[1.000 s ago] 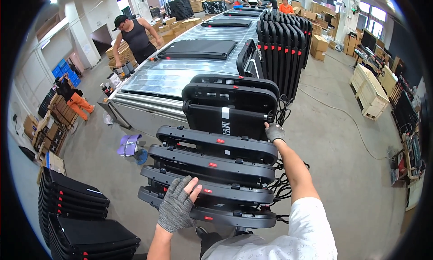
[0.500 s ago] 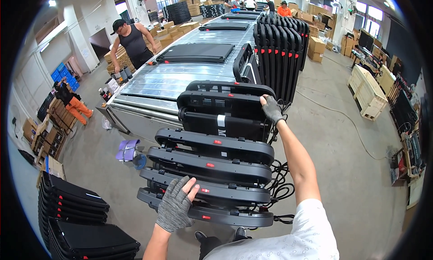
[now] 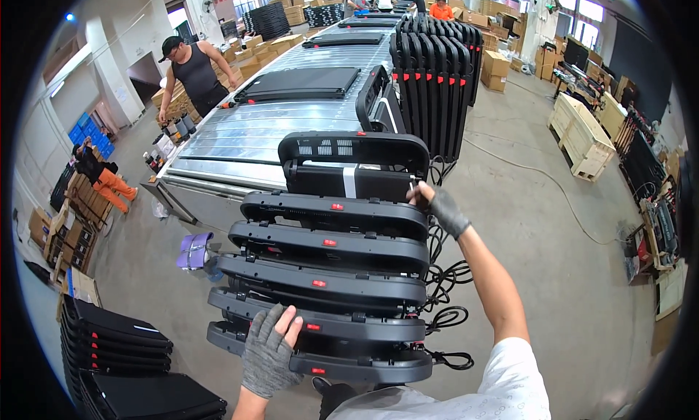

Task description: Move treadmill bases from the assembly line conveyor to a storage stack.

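Black treadmill-like units with rounded ends and red switches stand on edge in a row before me. My left hand point(image 3: 268, 356), in a grey fingerless glove, rests against the front unit point(image 3: 364, 369), its fingers stretched over the edge of the one behind. My right hand point(image 3: 443, 207), gloved alike, is at the right end of the farthest unit in the near row point(image 3: 335, 208). Its fingertips are bunched together; what they hold, if anything, I cannot make out. Just behind, another unit point(image 3: 353, 143) stands upright with a white stripe across its black panel.
A long metal roller table point(image 3: 247, 139) runs away from me, carrying black units. More units point(image 3: 429, 92) stand packed beside it. Black cords point(image 3: 445, 318) trail at the row's right. Stacked units point(image 3: 145, 391) lie lower left. A person point(image 3: 196, 77) works across the table; a wooden crate point(image 3: 580, 139) stands right.
One of the two tall units at the back has come down toward me and joined the near row. My right hand has left its top edge and moved lower. The view has shifted slightly.
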A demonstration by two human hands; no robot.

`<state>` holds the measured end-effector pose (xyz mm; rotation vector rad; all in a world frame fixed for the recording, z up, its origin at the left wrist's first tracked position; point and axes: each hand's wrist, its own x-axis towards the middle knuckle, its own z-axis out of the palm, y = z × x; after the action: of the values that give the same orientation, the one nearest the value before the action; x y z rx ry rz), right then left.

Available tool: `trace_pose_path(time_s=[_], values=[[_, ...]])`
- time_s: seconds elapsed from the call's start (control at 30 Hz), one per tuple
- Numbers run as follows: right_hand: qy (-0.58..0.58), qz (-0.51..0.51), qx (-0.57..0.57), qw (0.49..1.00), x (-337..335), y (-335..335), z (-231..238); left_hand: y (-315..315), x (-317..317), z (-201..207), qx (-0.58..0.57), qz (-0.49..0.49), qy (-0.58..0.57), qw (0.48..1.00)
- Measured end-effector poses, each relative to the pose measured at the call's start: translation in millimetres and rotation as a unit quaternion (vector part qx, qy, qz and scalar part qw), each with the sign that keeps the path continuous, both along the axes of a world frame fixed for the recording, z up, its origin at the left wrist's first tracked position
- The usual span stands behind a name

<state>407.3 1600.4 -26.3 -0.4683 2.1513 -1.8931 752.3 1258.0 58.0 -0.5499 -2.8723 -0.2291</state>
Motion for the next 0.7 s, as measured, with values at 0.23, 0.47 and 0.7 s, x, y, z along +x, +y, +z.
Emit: trace_pose_path(time_s=[0.23,0.47,0.7], values=[[-0.183,-0.151,-0.153,0.959,-156,-45,-79,0,-1,7,0.007,0.041,-0.021,0.999],[-0.307,-0.120,-0.435,0.838,-179,-81,-93,-6,7,22,-0.008,0.047,-0.049,0.998],[-0.304,-0.004,-0.576,0.759,-161,-61,-72,-7,7,15,-0.043,0.031,-0.043,0.998]])
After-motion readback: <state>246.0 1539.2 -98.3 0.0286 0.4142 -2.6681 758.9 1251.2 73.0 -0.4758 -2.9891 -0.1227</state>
